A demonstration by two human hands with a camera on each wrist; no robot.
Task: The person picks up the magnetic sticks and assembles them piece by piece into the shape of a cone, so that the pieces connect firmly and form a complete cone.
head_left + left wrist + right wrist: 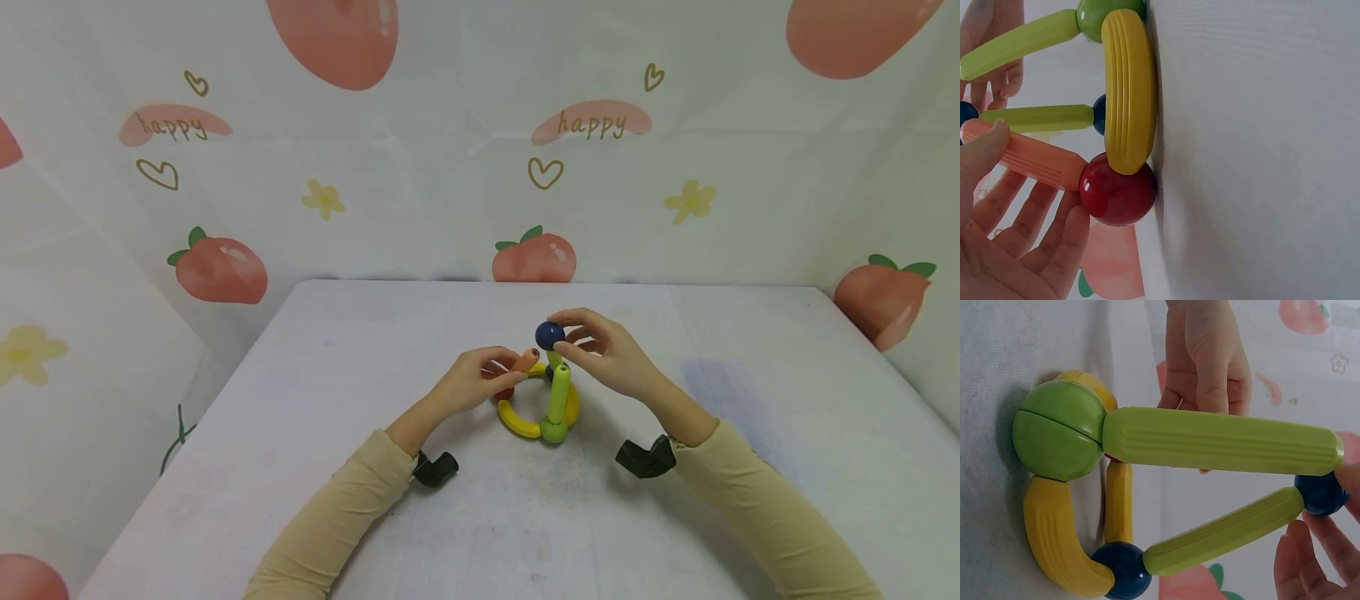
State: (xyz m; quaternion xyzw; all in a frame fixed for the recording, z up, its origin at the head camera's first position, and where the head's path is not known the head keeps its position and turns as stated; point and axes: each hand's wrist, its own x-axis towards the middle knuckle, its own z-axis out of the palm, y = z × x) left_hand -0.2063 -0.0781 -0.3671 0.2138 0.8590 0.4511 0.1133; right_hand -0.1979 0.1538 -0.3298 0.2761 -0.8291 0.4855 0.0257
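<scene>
A ring of curved yellow pieces [519, 423] lies on the table, joined by a green ball [553, 431], a red ball [1118, 190] and a dark blue ball [1124, 570]. My left hand [474, 382] pinches an orange rod [1041, 156], whose lower end meets the red ball. With thumb and fingertips, my right hand [611, 354] holds another dark blue ball [550, 336] at the top of a light green rod [1225, 532] that rises from the ring's blue ball. A second light green rod [559, 393] stands on the green ball, its upper end bare in the head view.
The white table [480, 533] extends around the ring on all sides. Black curved devices [647, 457] sit at both wrists, close above the tabletop. Behind the table hangs a white cloth [450, 167] printed with peaches, hearts and flowers.
</scene>
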